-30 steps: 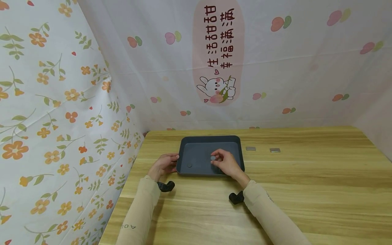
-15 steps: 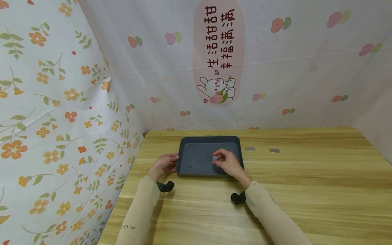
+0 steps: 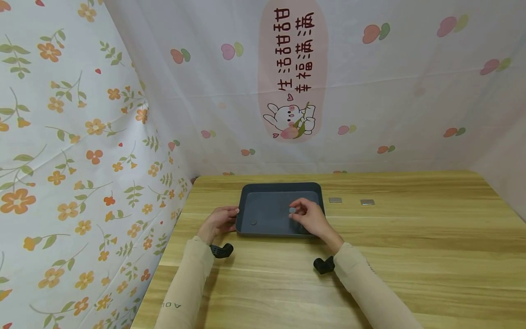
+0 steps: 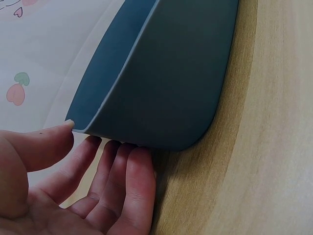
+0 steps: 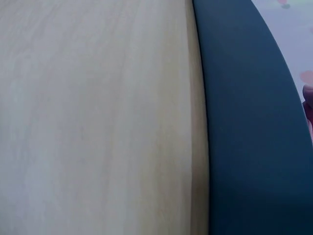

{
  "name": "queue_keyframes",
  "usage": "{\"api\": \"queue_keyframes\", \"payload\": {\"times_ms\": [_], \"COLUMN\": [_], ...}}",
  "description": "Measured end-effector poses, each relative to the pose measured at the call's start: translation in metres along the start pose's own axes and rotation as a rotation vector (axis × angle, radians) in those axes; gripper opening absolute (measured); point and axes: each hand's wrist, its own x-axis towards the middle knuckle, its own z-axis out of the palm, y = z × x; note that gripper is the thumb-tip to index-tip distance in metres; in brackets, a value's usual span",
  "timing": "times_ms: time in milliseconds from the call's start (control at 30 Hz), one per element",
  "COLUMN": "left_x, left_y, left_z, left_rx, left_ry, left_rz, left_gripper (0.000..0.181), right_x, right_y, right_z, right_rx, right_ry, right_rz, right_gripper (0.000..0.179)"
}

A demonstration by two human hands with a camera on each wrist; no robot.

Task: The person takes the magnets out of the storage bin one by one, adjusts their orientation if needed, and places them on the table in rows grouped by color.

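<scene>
A dark blue-grey rectangular tray [image 3: 267, 233] lies on the wooden table. My left hand [image 3: 219, 223] holds its left end; in the left wrist view the thumb [image 4: 51, 147] is at the rim and the curled fingers [image 4: 139, 178] touch the outer wall. Over the tray's right half, my right hand [image 3: 312, 218] pinches a small round grey disc [image 3: 292, 210] between thumb and fingers. Another small dark disc [image 3: 253, 223] lies on the tray floor near the front left. In the right wrist view only a fingertip [image 5: 308, 95] shows, beyond the tray wall.
Two small flat grey rectangular pieces, a nearer one [image 3: 335, 200] and a farther one [image 3: 367, 202], lie right of the tray on the table [image 3: 411, 246]. A printed cloth [image 3: 370, 91] hangs behind the table, and a flowered cloth [image 3: 82, 160] on the left.
My right hand has moved slightly to the right above the tray with the disc in its pinch. The left hand stays at the tray's left end.
</scene>
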Motion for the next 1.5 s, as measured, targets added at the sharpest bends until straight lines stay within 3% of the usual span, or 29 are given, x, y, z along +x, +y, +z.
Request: {"api": "queue_keyframes", "payload": {"times_ms": [567,1500], "left_x": [-0.001,0.001], "left_y": [-0.001,0.000], "left_z": [0.000,-0.001], "left_rx": [-0.008,-0.028], "left_ry": [-0.007,-0.039], "left_rz": [-0.002,0.002], "left_gripper": [0.041,0.041], "right_x": [-0.001,-0.012], "right_y": [0.005,0.021], "right_z": [-0.025,-0.071], "right_rx": [-0.011,0.003], "right_ry": [0.080,0.173], "right_rz": [-0.013,0.043], "right_gripper": [0.024,0.032]}}
